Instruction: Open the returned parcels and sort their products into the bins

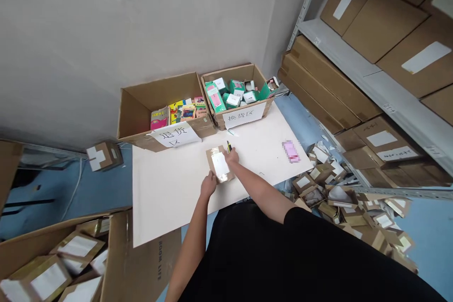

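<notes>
A small brown cardboard parcel [214, 164] with a white label and shiny tape lies on the white tabletop. My left hand [208, 183] grips the parcel at its lower left edge. At the parcel's upper right is my right hand [231, 155], closed around a slim yellow and black utility knife [229, 146]. The knife points up and away from me; its blade cannot be made out. Part of the parcel's right side is covered by my right hand.
Two open cartons with handwritten signs stand at the table's [159, 198] back: the left carton [136, 104] holds colourful packs, the right carton [255, 73] green and white boxes. A blurred pink item [290, 151] lies right. Torn boxes [339, 198] cover the floor beside shelving [347, 52].
</notes>
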Action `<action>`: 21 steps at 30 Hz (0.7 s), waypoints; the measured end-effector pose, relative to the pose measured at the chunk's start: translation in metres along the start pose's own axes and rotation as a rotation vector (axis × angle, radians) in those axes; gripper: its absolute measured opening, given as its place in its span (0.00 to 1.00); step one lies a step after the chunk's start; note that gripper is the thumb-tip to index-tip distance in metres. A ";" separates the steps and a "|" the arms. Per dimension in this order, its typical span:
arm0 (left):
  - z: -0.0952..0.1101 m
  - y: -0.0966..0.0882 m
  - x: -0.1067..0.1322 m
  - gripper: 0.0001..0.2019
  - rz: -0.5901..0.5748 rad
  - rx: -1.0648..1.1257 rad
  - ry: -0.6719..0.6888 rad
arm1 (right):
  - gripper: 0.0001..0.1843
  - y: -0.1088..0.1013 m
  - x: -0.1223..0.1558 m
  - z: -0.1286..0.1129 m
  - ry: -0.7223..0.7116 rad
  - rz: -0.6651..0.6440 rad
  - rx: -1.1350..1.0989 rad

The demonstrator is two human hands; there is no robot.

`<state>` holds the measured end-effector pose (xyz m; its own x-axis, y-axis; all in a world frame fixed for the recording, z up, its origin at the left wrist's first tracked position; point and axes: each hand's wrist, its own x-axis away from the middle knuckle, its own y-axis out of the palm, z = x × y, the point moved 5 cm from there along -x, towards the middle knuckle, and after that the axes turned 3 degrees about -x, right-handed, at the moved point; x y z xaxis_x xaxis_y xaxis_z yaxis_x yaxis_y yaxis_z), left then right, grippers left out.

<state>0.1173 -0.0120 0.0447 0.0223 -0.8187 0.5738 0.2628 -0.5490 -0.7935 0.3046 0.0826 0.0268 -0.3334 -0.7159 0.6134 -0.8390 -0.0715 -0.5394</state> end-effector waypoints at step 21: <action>0.026 -0.004 -0.024 0.46 -0.062 -0.274 0.115 | 0.36 -0.013 0.013 0.089 -0.054 0.049 0.032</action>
<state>0.1408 0.0143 0.0388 -0.0988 -0.7876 0.6083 -0.0105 -0.6104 -0.7920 0.3492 0.0119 -0.0094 -0.3489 -0.7558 0.5542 -0.8079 -0.0572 -0.5866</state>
